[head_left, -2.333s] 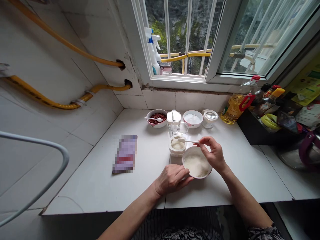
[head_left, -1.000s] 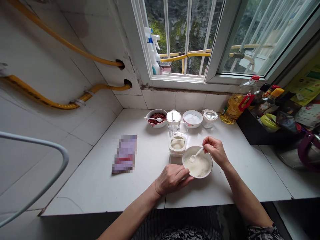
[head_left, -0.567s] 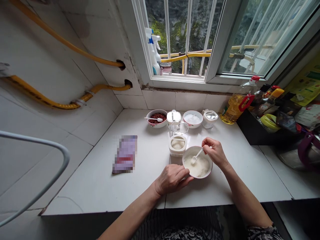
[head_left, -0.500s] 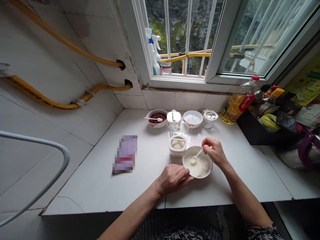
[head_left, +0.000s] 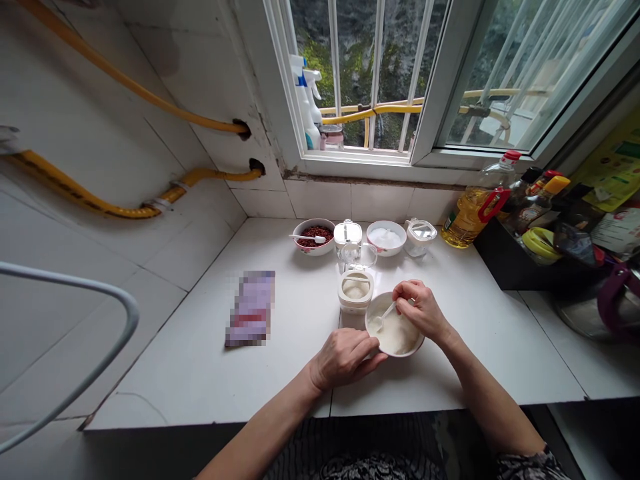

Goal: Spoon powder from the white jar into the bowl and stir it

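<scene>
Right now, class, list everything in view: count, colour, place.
near bowl: 1, white, centre
spoons: 2, white, near bowl and left far bowl
open jar: 1, cream, beside near bowl
far bowls: 2, white, counter's back
lidded jars: 2, whitish, counter's back
packet: 1, purple, counter's left
oil bottle: 1, yellow, back right
box: 1, black, right
smaller bottles: several, dark, in box
handle: 1, purple, right edge
spray bottles: 2, white, window
window: 1, white, back
wall hoses: 2, yellow, left
tube: 1, grey, left
counter: 1, white, beneath
left hand: 1, bare, on near bowl
right hand: 1, bare, pinching one spoon

Plastic spoon (head_left: 387, 313), glossy counter (head_left: 300, 300)
</scene>
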A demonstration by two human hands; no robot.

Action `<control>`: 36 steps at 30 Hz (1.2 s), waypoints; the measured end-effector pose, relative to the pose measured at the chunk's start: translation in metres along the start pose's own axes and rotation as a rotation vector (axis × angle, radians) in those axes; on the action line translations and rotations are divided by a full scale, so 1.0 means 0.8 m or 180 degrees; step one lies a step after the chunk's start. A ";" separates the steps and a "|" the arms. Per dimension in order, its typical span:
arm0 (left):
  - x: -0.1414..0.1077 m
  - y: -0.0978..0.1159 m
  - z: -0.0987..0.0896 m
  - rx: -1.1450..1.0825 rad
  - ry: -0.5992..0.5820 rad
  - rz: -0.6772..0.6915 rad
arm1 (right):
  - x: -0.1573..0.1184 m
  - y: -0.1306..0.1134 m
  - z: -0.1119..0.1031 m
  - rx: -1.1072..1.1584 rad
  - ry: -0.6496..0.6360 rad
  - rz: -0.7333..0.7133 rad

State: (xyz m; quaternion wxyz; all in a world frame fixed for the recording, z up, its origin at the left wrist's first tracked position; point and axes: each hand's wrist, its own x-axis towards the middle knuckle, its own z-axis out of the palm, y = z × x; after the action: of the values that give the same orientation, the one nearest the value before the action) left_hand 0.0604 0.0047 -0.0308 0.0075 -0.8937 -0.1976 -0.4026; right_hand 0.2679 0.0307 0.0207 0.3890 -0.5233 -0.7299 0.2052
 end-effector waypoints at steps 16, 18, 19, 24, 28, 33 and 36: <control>-0.002 0.000 0.000 0.0027 0.0003 0.0005 | 0.004 0.004 -0.013 0.1108 0.0052 0.0756; -0.001 0.000 0.000 0.0027 0.0001 0.0002 | 0.003 0.002 -0.010 0.0550 0.0065 0.0368; -0.001 0.000 0.000 0.0026 0.0006 0.0002 | 0.002 0.000 -0.008 0.0326 0.0027 0.0183; 0.001 0.000 0.000 0.0003 0.0037 0.0027 | 0.000 -0.005 -0.003 0.0235 -0.0292 -0.0070; 0.000 0.000 0.000 -0.0014 0.0034 0.0032 | 0.001 -0.005 -0.009 0.0670 -0.0197 0.0302; -0.001 0.000 0.001 -0.0028 0.0052 0.0022 | 0.004 0.001 -0.013 0.1344 0.0058 0.0899; 0.000 0.000 0.001 -0.0046 0.0047 0.0021 | 0.007 0.003 -0.013 0.1636 0.0113 0.1097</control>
State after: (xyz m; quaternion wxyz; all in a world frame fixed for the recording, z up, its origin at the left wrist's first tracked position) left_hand 0.0606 0.0049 -0.0315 0.0039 -0.8915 -0.1917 -0.4105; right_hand 0.2766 0.0352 0.0276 0.4807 -0.5274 -0.5477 0.4369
